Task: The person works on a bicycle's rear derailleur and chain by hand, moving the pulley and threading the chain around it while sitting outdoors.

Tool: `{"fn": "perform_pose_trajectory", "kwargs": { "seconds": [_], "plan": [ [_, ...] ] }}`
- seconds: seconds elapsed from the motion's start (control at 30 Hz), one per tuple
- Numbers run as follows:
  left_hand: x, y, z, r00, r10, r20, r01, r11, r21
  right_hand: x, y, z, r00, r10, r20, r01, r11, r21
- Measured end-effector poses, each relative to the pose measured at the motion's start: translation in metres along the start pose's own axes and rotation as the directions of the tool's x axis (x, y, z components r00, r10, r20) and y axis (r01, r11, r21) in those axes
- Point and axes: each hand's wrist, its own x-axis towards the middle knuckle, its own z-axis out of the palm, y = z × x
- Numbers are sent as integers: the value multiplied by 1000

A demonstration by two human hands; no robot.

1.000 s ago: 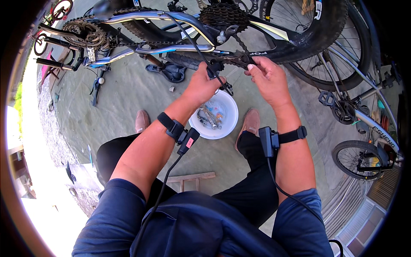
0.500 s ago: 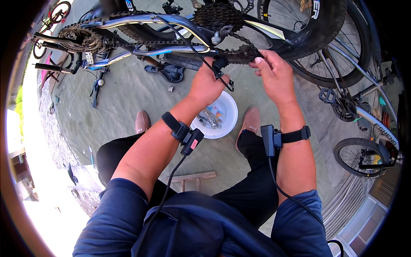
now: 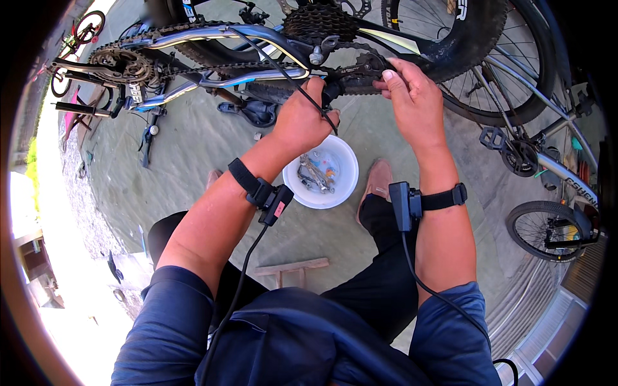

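Observation:
A blue and silver bicycle frame lies upside down across the top, with a black cassette at its rear. Below the cassette, the rear derailleur hangs with the chain running to it. My left hand is closed around the derailleur's body, and a black cable passes over its fingers. My right hand pinches the far end of the derailleur cage between thumb and fingers. Exactly what lies between those fingertips is partly hidden.
A white bucket holding metal tools stands between my feet. Below it is a small wooden stool. A black saddle lies under the frame. Another bicycle stands at the right, with a small wheel below.
The view has shifted slightly. My left hand has moved a little left and turned, so the cable's end below it is less visible. My right hand still pinches the derailleur cage.

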Motion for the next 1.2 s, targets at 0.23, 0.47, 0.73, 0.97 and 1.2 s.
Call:
{"fn": "perform_pose_trajectory", "kwargs": {
  "seconds": [0.23, 0.47, 0.73, 0.97, 1.2],
  "plan": [
    [-1, 3, -3, 991, -96, 92, 105, 989, -103, 1, 1, 1, 1000, -13, -3, 13, 999, 37],
    [-2, 1, -2, 989, -106, 101, 123, 975, -184, -3, 7, 5, 999, 10, -53, 0, 983, 183],
    [-1, -1, -2, 986, -132, 99, 145, 978, -148, -17, 12, 12, 990, 131, 50, -140, 961, 241],
    [-2, -9, 2, 985, -139, 105, 157, 968, -195, -26, 27, 20, 962, 236, 140, -272, 891, 365],
    [-5, -15, 5, 990, -117, 80, 131, 971, -202, -26, 35, 33, 944, 240, 229, -300, 910, 287]
  ]
}}
